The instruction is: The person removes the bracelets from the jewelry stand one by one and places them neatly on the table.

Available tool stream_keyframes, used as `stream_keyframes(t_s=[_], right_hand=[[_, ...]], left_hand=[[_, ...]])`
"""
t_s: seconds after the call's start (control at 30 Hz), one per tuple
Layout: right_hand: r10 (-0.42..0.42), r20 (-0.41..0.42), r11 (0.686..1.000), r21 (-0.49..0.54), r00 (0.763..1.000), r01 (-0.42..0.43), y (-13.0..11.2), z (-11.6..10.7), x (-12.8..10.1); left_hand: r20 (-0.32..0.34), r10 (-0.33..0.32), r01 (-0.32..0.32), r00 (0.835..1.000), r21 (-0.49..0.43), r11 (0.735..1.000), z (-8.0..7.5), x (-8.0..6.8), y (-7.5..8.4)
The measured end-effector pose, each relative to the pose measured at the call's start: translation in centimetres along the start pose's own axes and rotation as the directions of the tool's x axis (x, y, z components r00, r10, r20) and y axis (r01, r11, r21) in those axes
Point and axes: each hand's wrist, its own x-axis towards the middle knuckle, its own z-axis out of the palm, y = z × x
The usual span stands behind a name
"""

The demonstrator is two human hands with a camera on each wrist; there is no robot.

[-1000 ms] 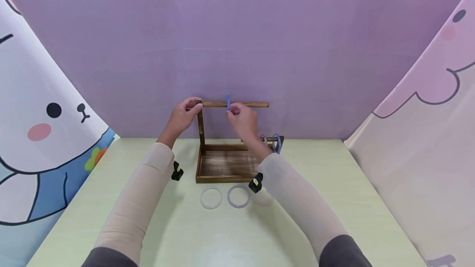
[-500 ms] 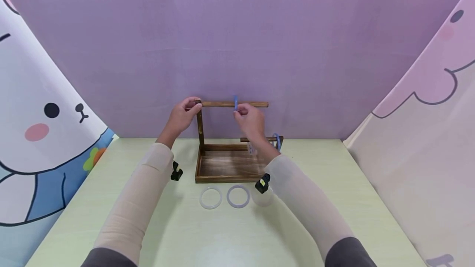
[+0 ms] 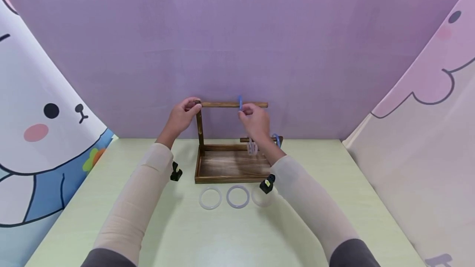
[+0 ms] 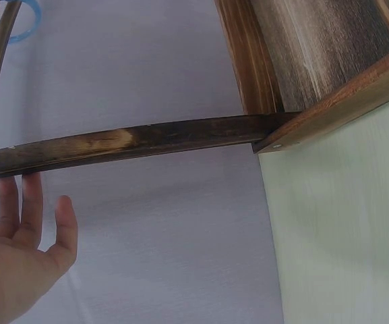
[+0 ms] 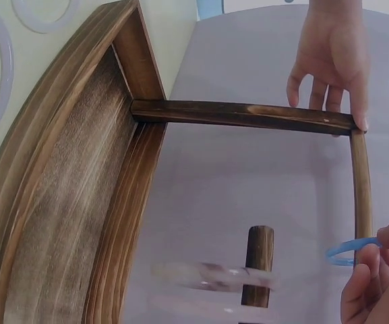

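In the head view a dark wooden bangle stand has a tray base (image 3: 226, 179), an upright post (image 3: 200, 129) and a long upper bar (image 3: 220, 104). My left hand (image 3: 182, 116) grips the top of the post where the bar begins; its fingers reach behind the wood in the left wrist view. A blue bangle (image 3: 240, 101) hangs around the upper bar, past its middle toward the free right end. The right hand (image 3: 256, 122) pinches this bangle at its near lower side between thumb and fingers, seen also in the right wrist view with the bangle (image 5: 342, 251).
A shorter lower bar (image 3: 244, 139) carries clear pinkish bangles (image 3: 252, 148) and another blue bangle (image 3: 277, 139), partly behind my right forearm. Before the stand lie a whitish bangle (image 3: 210, 209), a lavender bangle (image 3: 238, 207) and a pale bangle (image 3: 261, 206) on the table (image 3: 208, 234).
My right hand has slid the blue bangle rightward along the upper bar. More of the lower bar and its clear bangles now shows. The left hand stays on the post.
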Motion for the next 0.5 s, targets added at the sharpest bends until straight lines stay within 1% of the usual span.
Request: stream_keyframes(t_s=[0.27, 0.5], right_hand=[[-0.025, -0.018, 1.0, -0.003, 1.0, 0.024, 0.6, -0.9, 0.2], [-0.005, -0.027, 1.0, -0.009, 1.0, 0.004, 1.2, -1.8, 0.4]], left_hand=[[0.001, 0.014, -0.014, 1.0, 0.005, 1.0, -0.2, 0.1, -0.3], [0.007, 0.022, -0.022, 1.0, 0.002, 1.0, -0.1, 0.2, -0.3]])
